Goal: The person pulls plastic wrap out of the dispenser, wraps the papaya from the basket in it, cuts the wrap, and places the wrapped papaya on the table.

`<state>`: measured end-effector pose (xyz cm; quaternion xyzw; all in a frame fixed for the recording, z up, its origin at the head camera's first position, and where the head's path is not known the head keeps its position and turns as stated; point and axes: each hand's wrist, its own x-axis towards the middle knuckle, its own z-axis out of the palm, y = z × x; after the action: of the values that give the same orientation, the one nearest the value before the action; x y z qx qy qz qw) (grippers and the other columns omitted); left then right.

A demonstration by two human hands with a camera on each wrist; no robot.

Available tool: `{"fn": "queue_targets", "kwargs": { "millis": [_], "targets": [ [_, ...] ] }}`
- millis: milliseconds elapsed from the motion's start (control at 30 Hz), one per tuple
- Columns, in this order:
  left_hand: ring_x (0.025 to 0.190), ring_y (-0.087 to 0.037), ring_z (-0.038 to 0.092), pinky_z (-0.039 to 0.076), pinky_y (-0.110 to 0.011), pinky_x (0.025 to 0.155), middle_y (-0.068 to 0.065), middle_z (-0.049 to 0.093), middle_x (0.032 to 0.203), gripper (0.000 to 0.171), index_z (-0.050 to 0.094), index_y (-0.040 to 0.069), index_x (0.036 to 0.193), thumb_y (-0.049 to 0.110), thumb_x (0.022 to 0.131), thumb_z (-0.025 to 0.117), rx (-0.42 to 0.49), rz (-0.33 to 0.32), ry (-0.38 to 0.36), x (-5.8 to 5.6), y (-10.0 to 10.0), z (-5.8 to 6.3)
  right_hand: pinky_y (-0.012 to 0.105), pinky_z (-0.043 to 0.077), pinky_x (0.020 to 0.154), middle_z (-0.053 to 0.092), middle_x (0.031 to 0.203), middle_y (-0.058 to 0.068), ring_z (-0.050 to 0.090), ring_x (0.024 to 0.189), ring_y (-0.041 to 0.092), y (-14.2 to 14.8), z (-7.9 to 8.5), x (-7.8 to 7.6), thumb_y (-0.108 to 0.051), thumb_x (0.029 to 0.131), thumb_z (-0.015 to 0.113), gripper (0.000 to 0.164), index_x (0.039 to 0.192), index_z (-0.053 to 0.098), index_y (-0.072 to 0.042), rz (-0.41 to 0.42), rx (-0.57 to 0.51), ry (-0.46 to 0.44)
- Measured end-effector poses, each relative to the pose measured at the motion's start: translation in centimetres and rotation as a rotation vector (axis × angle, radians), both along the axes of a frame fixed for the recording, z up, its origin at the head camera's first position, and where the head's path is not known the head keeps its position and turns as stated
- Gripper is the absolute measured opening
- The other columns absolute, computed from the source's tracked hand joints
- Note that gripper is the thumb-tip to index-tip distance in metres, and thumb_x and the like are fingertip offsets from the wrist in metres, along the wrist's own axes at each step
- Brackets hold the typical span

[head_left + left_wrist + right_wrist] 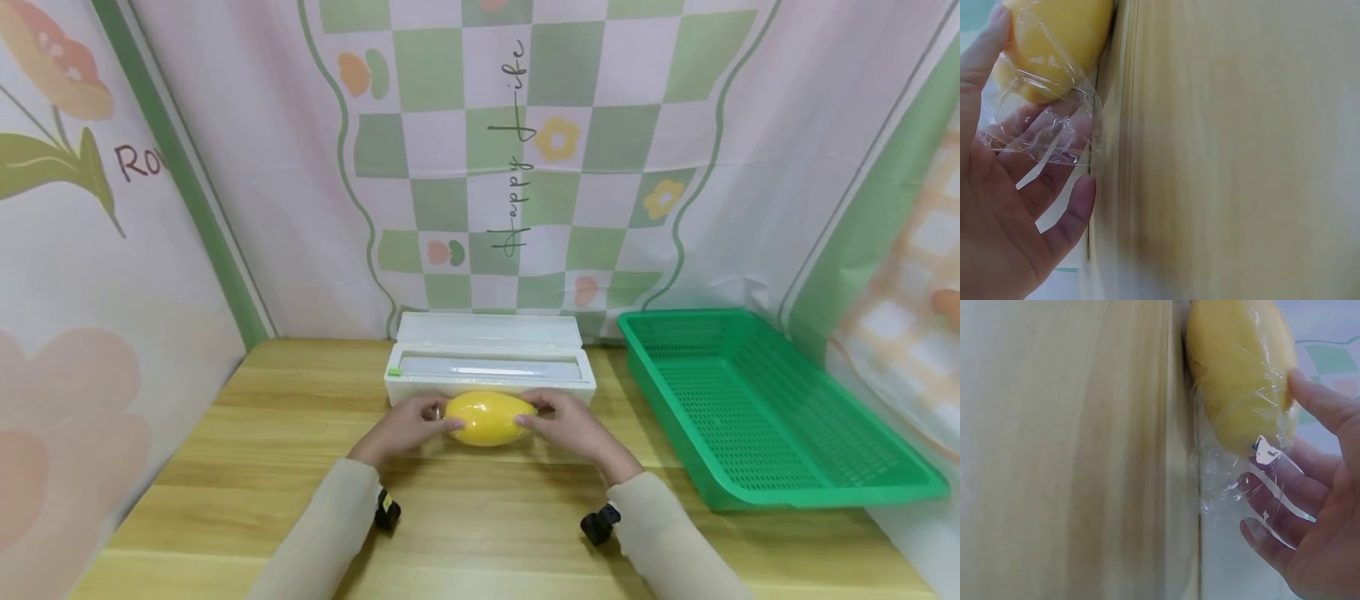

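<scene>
A smooth yellow mango (489,418), wrapped in clear cling film, is held level between both hands just in front of a white cling film dispenser (491,387). My left hand (408,427) grips its left end, thumb in front and fingers behind. Loose film (1041,134) bunches over those fingers in the left wrist view. On the other end, my right hand (564,423) holds the mango with the thumb on its near side. More crinkled film (1229,481) hangs past that tip. The dispenser's lid (487,330) stands raised, with a film roll (487,367) inside.
A green slider (394,372) sits at the left of the dispenser. To the right, a green perforated plastic basket (675,417) stands on the wooden table (480,533). A patterned cloth (502,150) hangs behind the table, and cloth also covers both sides.
</scene>
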<state>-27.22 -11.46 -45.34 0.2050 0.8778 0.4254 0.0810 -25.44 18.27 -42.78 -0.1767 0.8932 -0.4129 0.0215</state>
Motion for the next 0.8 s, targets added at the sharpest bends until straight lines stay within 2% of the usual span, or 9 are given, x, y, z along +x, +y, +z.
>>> {"fn": "queue_targets", "kwargs": {
  "millis": [100, 300, 433, 533, 600, 667, 800],
  "targets": [
    [0.107, -0.019, 0.057, 0.049, -0.048, 0.092, 0.007, 0.064, 0.117, 0.047, 0.069, 0.028, 0.123, 0.059, 0.088, 0.069, 0.014, -0.003, -0.023, -0.1, -0.1, 0.0, 0.035, 0.055, 0.084, 0.066, 0.119, 0.004, 0.062, 0.098, 0.017, 0.1, -0.2, -0.1, -0.031, 0.094, 0.072, 0.037, 0.125, 0.069, -0.011, 0.003, -0.016, -0.003],
    [0.103, -0.019, 0.055, 0.048, -0.044, 0.090, 0.004, 0.063, 0.114, 0.047, 0.068, 0.026, 0.126, 0.056, 0.090, 0.069, 0.036, -0.042, -0.061, -0.4, -0.4, 0.0, 0.034, 0.055, 0.082, 0.064, 0.121, 0.006, 0.061, 0.099, 0.018, -0.1, -0.4, 0.2, -0.034, 0.094, 0.073, 0.043, 0.129, 0.065, -0.010, -0.011, -0.030, -0.024],
    [0.110, -0.020, 0.054, 0.047, -0.045, 0.096, 0.000, 0.061, 0.124, 0.054, 0.064, 0.021, 0.134, 0.054, 0.092, 0.067, 0.036, -0.058, -0.061, -0.6, -1.1, 0.0, 0.037, 0.054, 0.089, 0.063, 0.124, 0.006, 0.061, 0.106, 0.021, -0.3, -0.4, 0.4, -0.033, 0.093, 0.074, 0.048, 0.132, 0.062, -0.009, -0.033, -0.048, -0.042],
    [0.116, -0.020, 0.055, 0.047, -0.045, 0.101, -0.002, 0.060, 0.131, 0.057, 0.060, 0.015, 0.138, 0.051, 0.094, 0.065, 0.033, -0.047, -0.030, -0.6, -1.9, 0.3, 0.042, 0.051, 0.096, 0.062, 0.126, 0.009, 0.059, 0.112, 0.025, -0.4, -0.3, 0.5, -0.032, 0.092, 0.074, 0.052, 0.134, 0.059, -0.006, -0.032, -0.047, -0.036],
    [0.114, -0.019, 0.058, 0.048, -0.042, 0.100, -0.001, 0.063, 0.127, 0.053, 0.061, 0.014, 0.137, 0.048, 0.096, 0.065, 0.046, -0.009, -0.002, -0.4, -2.5, 0.7, 0.044, 0.049, 0.099, 0.061, 0.128, 0.010, 0.058, 0.115, 0.026, -0.5, -0.3, 0.5, -0.032, 0.092, 0.075, 0.053, 0.135, 0.058, -0.005, -0.030, -0.045, -0.034],
    [0.105, -0.019, 0.061, 0.052, -0.041, 0.092, -0.001, 0.067, 0.115, 0.043, 0.066, 0.015, 0.130, 0.042, 0.097, 0.065, 0.091, 0.056, 0.029, -0.3, -2.9, 1.3, 0.046, 0.047, 0.102, 0.060, 0.131, 0.011, 0.057, 0.119, 0.028, -0.5, -0.2, 0.5, -0.032, 0.092, 0.075, 0.055, 0.135, 0.057, -0.004, -0.025, -0.042, -0.031],
    [0.093, -0.021, 0.061, 0.054, -0.037, 0.079, -0.002, 0.069, 0.099, 0.022, 0.072, 0.014, 0.113, 0.029, 0.099, 0.065, 0.239, 0.257, 0.144, -0.1, -3.5, 2.3, 0.047, 0.045, 0.104, 0.059, 0.135, 0.011, 0.054, 0.122, 0.030, -0.6, -0.2, 0.6, -0.035, 0.091, 0.076, 0.057, 0.136, 0.057, -0.006, -0.034, -0.032, -0.044]
  ]
}}
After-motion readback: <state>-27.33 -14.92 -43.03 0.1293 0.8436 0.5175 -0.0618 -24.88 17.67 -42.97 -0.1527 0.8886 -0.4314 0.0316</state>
